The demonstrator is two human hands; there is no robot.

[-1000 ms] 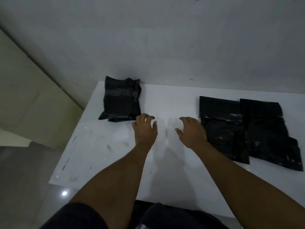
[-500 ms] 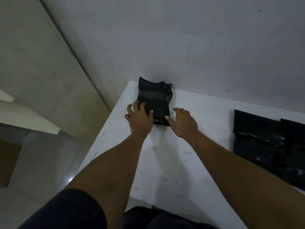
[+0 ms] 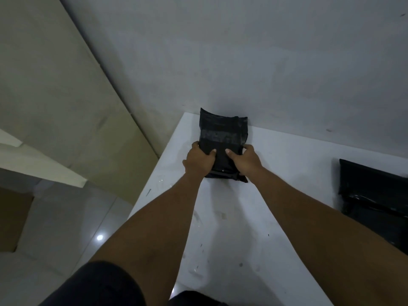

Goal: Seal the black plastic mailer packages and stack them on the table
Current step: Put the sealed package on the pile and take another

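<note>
Head view, and the light is dim. Both hands are on the black mailer package [image 3: 223, 133] at the far left corner of the white table [image 3: 220, 228], with its far end touching the grey wall [image 3: 265, 62].

The left hand [image 3: 198, 161] grips the package's left side with the thumb laid on top. The right hand [image 3: 247, 161] does the same on the right side. Only the thumbs and knuckles show, because the other fingers curl round the edges and are hidden by the package.

A paler band crosses the top of the package, but it is too murky to tell whether it is tape or a flap. A second dark layer shows under the near edge. Whether that is another package or a fold, I cannot tell.

More black mailers [image 3: 373, 191] lie flat at the right, well apart from the held one. The frame edge cuts them off, so their number is unclear.

Both forearms run up the middle of the view and cover part of the tabletop. Faint scuffs and specks mark the surface between them.

At bottom left a dark sleeve [image 3: 95, 283] is partly out of frame. Beyond the table's left edge is a glossy floor [image 3: 66, 228] with one bright spot of reflected light. A brown cardboard box [image 3: 11, 219] is clipped by the left border.
</note>
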